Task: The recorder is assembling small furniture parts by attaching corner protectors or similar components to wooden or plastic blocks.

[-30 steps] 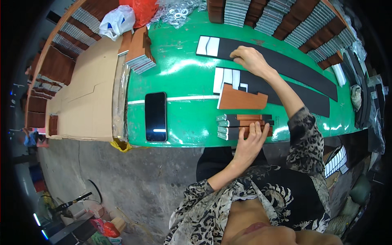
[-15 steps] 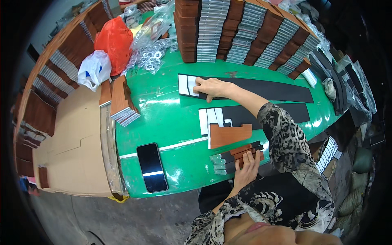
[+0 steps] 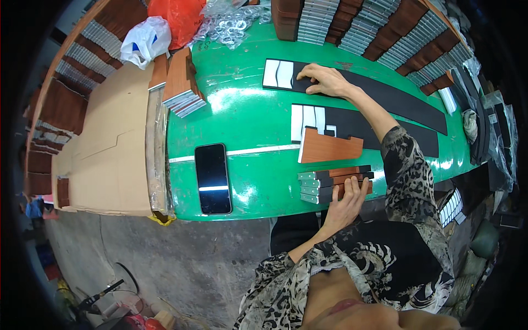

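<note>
My right hand [image 3: 327, 81] is over the upper long black strip [image 3: 379, 93], thumb and fingers apart, with nothing visible between them. Two white pieces [image 3: 279, 73] with a thin curved dark gap lie at that strip's left end, just left of my fingertips. My left hand [image 3: 347, 202] grips a small stack of brown, black-ended blocks [image 3: 324, 175] near the table's front edge, its fingers over the top. Between the hands, a flat notched brown panel [image 3: 330, 147] overlaps a second black strip [image 3: 385, 130], which bears white pieces [image 3: 311, 116] at its left end.
A phone [image 3: 213, 179] lies on the green table [image 3: 247, 132]. Brown notched panels [image 3: 179, 82] stand at the left beside cardboard [image 3: 104, 148]. Tall stacks of brown parts [image 3: 379, 33] line the back. Red [image 3: 179, 19] and white [image 3: 146, 41] bags sit at the far left.
My right hand has drawn back rightward from the white pieces and its fingers have opened. The left hand stays on the block stack. The whole view has shifted, with table things appearing higher.
</note>
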Demonstrator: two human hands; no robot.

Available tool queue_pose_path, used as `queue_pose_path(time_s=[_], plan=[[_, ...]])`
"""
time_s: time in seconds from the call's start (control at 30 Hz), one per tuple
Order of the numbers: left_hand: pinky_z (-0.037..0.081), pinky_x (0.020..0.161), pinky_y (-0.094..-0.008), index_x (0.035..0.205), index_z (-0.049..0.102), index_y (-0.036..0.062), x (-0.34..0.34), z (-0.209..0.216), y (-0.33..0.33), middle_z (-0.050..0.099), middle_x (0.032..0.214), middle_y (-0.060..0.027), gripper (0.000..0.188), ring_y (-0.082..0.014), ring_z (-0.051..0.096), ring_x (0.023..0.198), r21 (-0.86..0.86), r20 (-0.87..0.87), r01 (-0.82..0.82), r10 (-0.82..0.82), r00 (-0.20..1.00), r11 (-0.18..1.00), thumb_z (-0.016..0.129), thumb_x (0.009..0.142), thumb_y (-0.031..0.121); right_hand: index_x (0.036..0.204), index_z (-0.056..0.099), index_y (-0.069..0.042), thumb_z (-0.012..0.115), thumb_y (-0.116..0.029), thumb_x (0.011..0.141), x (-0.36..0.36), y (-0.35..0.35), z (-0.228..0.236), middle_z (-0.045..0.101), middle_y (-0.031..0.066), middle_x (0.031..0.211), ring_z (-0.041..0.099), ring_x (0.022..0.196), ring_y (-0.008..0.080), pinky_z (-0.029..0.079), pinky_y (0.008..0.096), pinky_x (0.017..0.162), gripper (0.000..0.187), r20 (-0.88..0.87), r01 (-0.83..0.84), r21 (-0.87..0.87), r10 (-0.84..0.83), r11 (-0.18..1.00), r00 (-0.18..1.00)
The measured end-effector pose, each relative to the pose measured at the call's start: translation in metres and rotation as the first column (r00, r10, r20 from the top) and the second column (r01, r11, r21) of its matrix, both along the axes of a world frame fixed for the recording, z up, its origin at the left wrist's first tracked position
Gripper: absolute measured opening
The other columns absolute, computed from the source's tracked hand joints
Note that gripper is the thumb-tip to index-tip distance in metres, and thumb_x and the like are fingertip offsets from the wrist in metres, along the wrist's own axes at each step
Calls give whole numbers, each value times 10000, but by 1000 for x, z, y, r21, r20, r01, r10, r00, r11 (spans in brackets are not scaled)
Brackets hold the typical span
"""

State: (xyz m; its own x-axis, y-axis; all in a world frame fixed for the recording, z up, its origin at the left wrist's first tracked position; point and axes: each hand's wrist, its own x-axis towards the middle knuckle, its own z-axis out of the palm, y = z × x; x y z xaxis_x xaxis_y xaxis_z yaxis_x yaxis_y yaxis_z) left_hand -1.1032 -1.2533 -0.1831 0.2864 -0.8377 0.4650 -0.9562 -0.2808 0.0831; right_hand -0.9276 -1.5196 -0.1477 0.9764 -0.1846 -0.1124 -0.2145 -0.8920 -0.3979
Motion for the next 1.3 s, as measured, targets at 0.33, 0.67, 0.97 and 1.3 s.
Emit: queue_pose_path(time_s=[0.33, 0.67, 0.97, 1.3], plan=[[334, 911, -469, 1321, 473, 174, -5, -2, 1, 471, 1237, -111, 454, -213, 428, 1145, -8, -1, -3, 3, 1000, 1000, 472, 881, 282, 1197, 537, -241, 701, -133, 737, 13, 14, 21, 499, 57, 1113, 552, 1012, 233, 491, 375, 883, 501, -174, -223, -212, 188, 951, 967], [334, 902, -465, 1306, 491, 162, -5, -1, -1, 475, 1225, -124, 454, -220, 432, 1136, -25, 2, -10, 10, 1000, 1000, 485, 864, 267, 1030, 483, -137, 722, -47, 693, 6, 20, 19, 464, 71, 1098, 565, 964, 279, 511, 379, 841, 422, 42, -176, -223, 190, 959, 981], [342, 891, -474, 1321, 472, 142, -1, 3, -1, 478, 1227, -140, 479, -238, 445, 1122, -25, 18, 8, -8, 1000, 1000, 471, 852, 245, 1149, 526, -209, 721, -152, 721, -8, 13, 9, 486, 48, 1143, 558, 983, 235, 502, 397, 841, 474, 120, 6, -67, 2, 998, 993], [347, 894, -464, 1319, 468, 118, -4, 4, -1, 486, 1216, -146, 495, -243, 454, 1120, -42, 3, 14, -14, 1000, 999, 478, 837, 228, 1182, 543, -184, 631, -83, 779, -7, 20, 8, 497, 64, 1140, 561, 929, 259, 495, 389, 717, 424, 13, -224, -363, 245, 904, 969]])
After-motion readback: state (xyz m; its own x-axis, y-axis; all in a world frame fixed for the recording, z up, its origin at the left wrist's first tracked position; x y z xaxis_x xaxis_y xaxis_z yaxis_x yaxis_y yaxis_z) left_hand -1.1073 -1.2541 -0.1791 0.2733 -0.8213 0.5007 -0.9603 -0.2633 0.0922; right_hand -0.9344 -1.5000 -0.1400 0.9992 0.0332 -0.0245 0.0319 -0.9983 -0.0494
